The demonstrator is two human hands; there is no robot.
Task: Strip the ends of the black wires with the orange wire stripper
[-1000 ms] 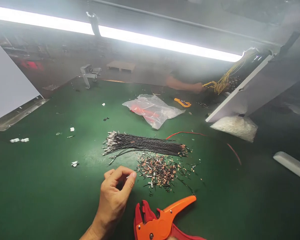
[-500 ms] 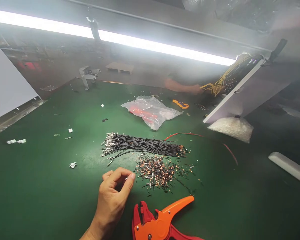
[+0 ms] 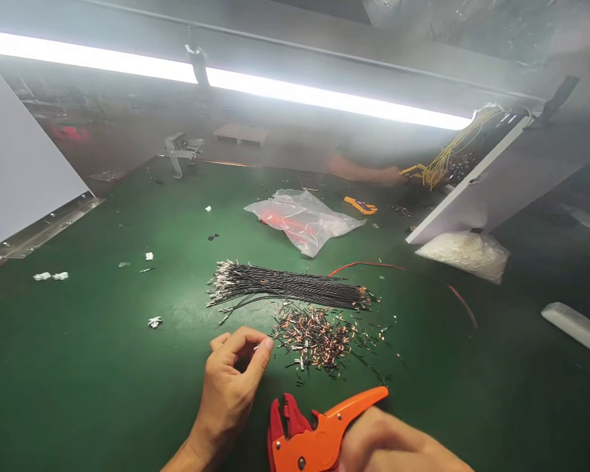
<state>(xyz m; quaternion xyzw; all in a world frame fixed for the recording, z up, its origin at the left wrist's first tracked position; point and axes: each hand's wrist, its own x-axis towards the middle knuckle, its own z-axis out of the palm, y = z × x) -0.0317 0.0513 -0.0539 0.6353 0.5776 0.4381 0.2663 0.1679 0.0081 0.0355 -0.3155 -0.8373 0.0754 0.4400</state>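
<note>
1. More of the right hand (image 3: 388, 442) shows in the head view than a moment ago, when the orange-and-red hand tool (image 3: 312, 449) stood at the lower edge with the hand out of sight
2. In the same view, the right hand curls closed around the orange handle, and the tool's red jaws stand apart, pointing up and away
3. Left hand (image 3: 231, 383) has thumb and forefinger pinched together on a small pale piece (image 3: 256, 348), mostly hidden by the fingers, just beside the heap of clippings (image 3: 319, 337)
4. Beyond the clippings, the bundle of black wires (image 3: 290, 285) lies crosswise on the green table (image 3: 98, 367), silvery ends to the left and coppery ends to the right
5. Farther back lie a clear plastic bag (image 3: 314, 223) with something red inside and a small yellow tool (image 3: 360, 206), while a thin red strand (image 3: 364, 264) curves out to the right of the bundle
6. At the far right, a bag of pale pieces (image 3: 465, 254) rests by a white panel (image 3: 457, 190), and another person's forearm (image 3: 366, 172) reaches toward yellow wires (image 3: 437, 167)
</note>
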